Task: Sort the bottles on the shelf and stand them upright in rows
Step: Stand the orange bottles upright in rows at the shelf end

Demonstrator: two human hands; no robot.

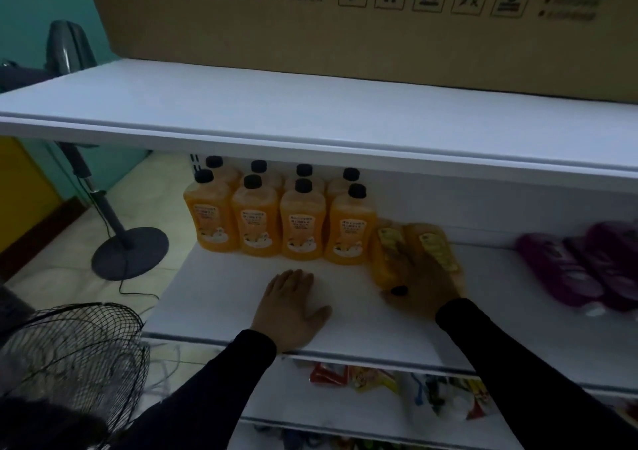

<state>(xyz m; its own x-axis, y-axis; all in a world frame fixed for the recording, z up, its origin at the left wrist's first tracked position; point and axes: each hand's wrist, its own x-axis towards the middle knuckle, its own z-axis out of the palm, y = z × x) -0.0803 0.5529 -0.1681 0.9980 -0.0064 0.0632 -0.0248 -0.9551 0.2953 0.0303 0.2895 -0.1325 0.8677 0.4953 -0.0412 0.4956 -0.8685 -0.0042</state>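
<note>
Several orange bottles (pixel 302 225) with black caps stand upright in two rows at the back left of the white shelf (pixel 221 287). To their right two more orange bottles (pixel 390 253) lie flat, caps toward me. My right hand (pixel 426 289) lies over the right-hand lying bottle (pixel 435 244), fingers wrapped around its lower body. My left hand (pixel 293 306) rests flat on the bare shelf board in front of the standing rows, holding nothing. Purple bottles (pixel 566 270) lie flat at the shelf's right end.
The upper shelf board (pixel 310 132) overhangs the bottles and carries a large cardboard box (pixel 345 18). A lower shelf holds colourful packets (pixel 414 384). A fan stand (pixel 129 253) and a fan grille (pixel 69 356) are at the left on the floor.
</note>
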